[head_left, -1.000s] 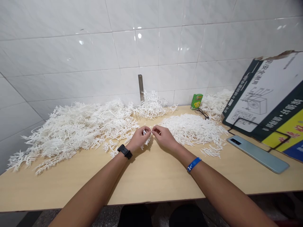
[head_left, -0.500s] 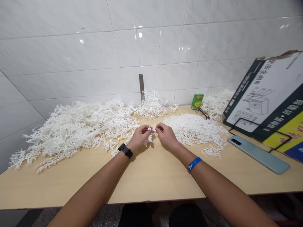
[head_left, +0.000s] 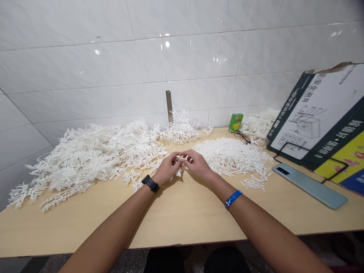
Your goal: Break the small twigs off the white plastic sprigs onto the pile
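Observation:
My left hand (head_left: 168, 166), with a black watch on its wrist, is closed on a small white branched piece (head_left: 179, 173) that hangs below its fingers. My right hand (head_left: 196, 163) meets it, thumb and fingers pinched at the same piece; the fingertips of both hands touch and partly hide it. To the left spreads a large heap of white branched plastic pieces (head_left: 99, 151). On the right lies a flatter pile of small white bits (head_left: 233, 155). A smaller branched heap (head_left: 182, 129) sits behind my hands.
A metal strip (head_left: 169, 106) leans on the tiled wall. At the right are a green box (head_left: 236, 123), black glasses (head_left: 242, 137), another white heap (head_left: 260, 123), a printed carton (head_left: 309, 121), a black wire frame (head_left: 315, 152) and a phone (head_left: 309, 185) on the wooden table (head_left: 182, 223).
My hands have come together, and the small gap between their fingertips has closed. My right hand has moved slightly left. The view has shifted slightly.

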`<action>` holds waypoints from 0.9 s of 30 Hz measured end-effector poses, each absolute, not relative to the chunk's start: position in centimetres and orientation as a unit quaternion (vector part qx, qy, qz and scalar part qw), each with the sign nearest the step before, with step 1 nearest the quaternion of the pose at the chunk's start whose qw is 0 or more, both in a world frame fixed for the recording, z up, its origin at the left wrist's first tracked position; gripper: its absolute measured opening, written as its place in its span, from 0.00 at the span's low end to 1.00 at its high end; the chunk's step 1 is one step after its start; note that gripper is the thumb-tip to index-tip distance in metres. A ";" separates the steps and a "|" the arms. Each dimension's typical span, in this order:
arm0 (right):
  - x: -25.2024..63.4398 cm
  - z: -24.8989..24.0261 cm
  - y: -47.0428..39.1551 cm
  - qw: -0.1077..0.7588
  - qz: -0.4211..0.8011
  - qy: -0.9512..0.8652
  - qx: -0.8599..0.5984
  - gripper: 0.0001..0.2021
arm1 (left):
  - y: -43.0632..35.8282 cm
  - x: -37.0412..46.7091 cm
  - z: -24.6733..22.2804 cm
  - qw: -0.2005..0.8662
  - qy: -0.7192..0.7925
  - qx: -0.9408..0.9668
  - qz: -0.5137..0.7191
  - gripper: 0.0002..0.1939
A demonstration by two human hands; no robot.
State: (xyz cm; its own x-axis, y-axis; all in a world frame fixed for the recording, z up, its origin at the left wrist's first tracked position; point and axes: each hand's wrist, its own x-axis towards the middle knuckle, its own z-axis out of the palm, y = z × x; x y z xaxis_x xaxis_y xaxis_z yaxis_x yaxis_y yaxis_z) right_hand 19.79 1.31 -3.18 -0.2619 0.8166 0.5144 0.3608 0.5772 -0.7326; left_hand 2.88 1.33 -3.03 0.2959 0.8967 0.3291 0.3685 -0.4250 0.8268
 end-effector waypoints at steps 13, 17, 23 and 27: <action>19.8 -3.1 1.4 0.449 0.236 -0.752 -0.421 0.04 | 1.3 2.9 -3.1 0.312 0.428 0.737 0.419 0.10; 19.8 -3.3 1.6 0.447 0.241 -0.757 -0.411 0.06 | 1.2 2.9 -2.7 0.304 0.441 0.724 0.435 0.10; 19.8 -3.4 1.9 0.458 0.222 -0.768 -0.389 0.08 | 0.8 2.9 -2.0 0.316 0.433 0.717 0.446 0.15; 19.9 -3.3 1.6 0.459 0.216 -0.767 -0.392 0.07 | 0.8 2.9 -2.1 0.316 0.425 0.724 0.442 0.16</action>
State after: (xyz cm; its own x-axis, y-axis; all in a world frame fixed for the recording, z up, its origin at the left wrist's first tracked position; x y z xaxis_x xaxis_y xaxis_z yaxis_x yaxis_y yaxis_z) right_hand 19.92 1.63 -3.27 -0.2701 0.8003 0.5353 0.4040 0.5989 -0.6915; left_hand 2.95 0.81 -2.08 0.2486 0.8946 0.3714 0.3352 -0.4392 0.8335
